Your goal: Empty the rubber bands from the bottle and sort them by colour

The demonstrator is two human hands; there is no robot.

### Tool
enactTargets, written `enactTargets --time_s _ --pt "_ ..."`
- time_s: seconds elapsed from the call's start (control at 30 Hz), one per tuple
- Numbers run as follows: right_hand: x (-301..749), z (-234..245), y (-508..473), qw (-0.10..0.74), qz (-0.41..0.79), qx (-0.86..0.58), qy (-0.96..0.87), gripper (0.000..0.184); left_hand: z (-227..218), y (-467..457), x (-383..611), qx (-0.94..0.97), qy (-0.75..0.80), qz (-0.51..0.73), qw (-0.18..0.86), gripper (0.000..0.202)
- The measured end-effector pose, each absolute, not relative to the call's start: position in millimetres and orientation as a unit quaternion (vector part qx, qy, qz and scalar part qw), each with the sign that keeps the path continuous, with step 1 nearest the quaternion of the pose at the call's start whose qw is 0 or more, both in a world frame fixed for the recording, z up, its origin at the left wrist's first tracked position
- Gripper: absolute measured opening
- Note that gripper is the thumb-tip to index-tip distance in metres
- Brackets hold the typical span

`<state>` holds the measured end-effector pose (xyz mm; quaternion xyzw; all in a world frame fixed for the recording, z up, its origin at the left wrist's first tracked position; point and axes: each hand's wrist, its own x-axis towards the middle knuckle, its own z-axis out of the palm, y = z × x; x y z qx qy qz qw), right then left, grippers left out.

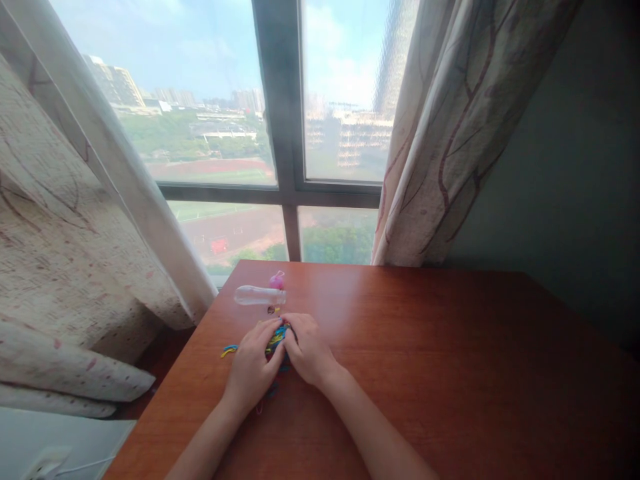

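Both hands meet around a small pile of coloured rubber bands (277, 338), blue and yellow with some darker ones, on the wooden table. My left hand (254, 357) curls around the pile from the left, its thumb on the near side. From the right, my right hand (307, 347) closes in with bent fingers and thumb at the bands. Part of the pile is hidden by the fingers. A few loose blue and yellow bands (229, 350) lie left of my left hand, and more are scattered below the hands. Beyond them a clear plastic bottle (257, 295) lies on its side.
A pink object with a loop (277, 280), perhaps the bottle's cap, sits behind the bottle's mouth. The brown table (425, 360) reaches to the window (287, 193). Patterned curtains (440, 133) hang on both sides. A white surface (55, 447) stands at the lower left.
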<state>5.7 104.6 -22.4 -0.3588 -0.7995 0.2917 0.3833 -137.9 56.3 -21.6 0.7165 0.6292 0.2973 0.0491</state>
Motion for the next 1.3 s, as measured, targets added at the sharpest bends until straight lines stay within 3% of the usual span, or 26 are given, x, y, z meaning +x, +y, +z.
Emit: enactTargets --time_s 0.63,0.77,0.97,1.07,1.3 --pt "146.8 -36.5 82.7 0.465 0.376 -0.459 -0.657 0.032 3.7 36.1 9.2 0.813 0.496 0.272 0.140 0.047" --pt "149.2 -34.5 85.4 0.475 0.396 -0.475 -0.626 0.033 15.1 28.7 12.4 0.823 0.484 0.262 0.143 0.038" --pt "148.7 -39.3 85.5 0.474 0.394 -0.480 -0.624 0.032 24.2 29.1 -30.3 0.823 0.503 0.260 0.056 0.032" --pt "148.0 -42.6 85.3 0.482 0.400 -0.485 -0.610 0.032 17.5 43.4 -80.6 0.767 0.584 0.266 -0.014 0.030" --pt "147.3 -44.2 86.2 0.480 0.391 -0.487 -0.616 0.032 -12.9 59.7 -197.2 0.620 0.747 0.235 -0.049 0.050"
